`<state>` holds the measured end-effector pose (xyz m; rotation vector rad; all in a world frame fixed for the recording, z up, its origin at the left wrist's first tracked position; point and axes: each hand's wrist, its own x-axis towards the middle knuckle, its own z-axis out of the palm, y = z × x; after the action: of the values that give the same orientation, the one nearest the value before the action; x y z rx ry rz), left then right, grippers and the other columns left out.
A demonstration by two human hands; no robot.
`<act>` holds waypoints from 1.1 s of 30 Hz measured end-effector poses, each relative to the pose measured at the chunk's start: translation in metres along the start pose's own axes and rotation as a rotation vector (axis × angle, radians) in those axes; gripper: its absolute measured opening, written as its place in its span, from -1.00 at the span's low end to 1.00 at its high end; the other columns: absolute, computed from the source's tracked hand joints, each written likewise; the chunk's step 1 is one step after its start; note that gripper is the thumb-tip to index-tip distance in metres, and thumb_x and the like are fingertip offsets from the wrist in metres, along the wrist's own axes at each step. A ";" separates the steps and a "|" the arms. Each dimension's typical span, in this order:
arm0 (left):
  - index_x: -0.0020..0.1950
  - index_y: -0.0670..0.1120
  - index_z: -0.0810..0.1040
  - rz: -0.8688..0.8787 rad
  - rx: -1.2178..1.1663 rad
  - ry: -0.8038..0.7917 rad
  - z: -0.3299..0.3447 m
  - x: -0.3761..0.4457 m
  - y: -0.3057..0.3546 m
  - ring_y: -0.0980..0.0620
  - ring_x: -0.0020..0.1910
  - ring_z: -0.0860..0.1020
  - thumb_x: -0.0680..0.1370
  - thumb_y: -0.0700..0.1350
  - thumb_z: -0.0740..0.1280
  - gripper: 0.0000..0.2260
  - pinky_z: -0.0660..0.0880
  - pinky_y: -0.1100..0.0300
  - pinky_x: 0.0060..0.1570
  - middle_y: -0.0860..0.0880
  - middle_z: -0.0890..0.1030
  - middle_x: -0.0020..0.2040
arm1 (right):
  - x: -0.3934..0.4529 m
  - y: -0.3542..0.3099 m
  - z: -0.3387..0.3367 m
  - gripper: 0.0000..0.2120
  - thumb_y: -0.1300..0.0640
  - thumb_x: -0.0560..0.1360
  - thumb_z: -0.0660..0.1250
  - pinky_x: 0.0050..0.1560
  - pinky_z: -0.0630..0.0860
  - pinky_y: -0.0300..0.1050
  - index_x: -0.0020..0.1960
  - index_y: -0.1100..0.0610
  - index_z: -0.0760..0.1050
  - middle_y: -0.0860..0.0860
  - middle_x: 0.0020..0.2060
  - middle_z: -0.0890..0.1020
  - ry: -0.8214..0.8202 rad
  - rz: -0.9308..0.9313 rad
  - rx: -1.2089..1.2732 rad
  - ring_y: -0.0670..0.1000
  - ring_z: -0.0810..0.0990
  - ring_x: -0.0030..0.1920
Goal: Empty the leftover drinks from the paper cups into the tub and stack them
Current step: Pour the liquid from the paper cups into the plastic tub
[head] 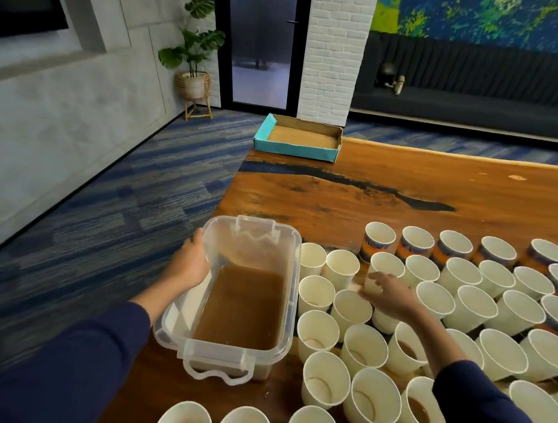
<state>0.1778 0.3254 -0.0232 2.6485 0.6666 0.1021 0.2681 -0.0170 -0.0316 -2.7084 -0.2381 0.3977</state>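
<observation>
A clear plastic tub (292, 281) holding brown liquid stands at the left edge of the wooden table. My left hand (189, 265) grips the tub's left rim. To the right of the tub stand several white paper cups in rows; some near ones, such as a cup (420, 407), hold brown leftover drink. My right hand (387, 296) reaches over the rows, and its fingers and thumb curl round the side of one upright paper cup (387, 265) in the second row from the back. No stack of cups is in view.
The back row has cups with blue and orange print (378, 242). A teal cardboard tray (296, 151) sits at the table's far left corner. The table's left edge (228, 185) drops to blue carpet. A potted plant (193, 81) stands by the wall.
</observation>
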 end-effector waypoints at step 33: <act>0.53 -0.15 0.08 -0.006 0.024 0.009 0.006 0.000 0.000 -0.18 0.17 0.52 0.60 -0.30 0.19 -0.47 0.55 0.02 0.01 -0.23 0.39 0.37 | -0.012 0.025 -0.005 -0.28 -0.13 0.39 0.45 0.35 0.29 0.11 0.42 0.09 0.25 0.14 0.34 0.38 0.143 0.188 -0.249 0.17 0.36 0.33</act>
<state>0.1783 0.3233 -0.0290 2.6703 0.6828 0.1054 0.2612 -0.0442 -0.0343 -3.0007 0.0085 0.2374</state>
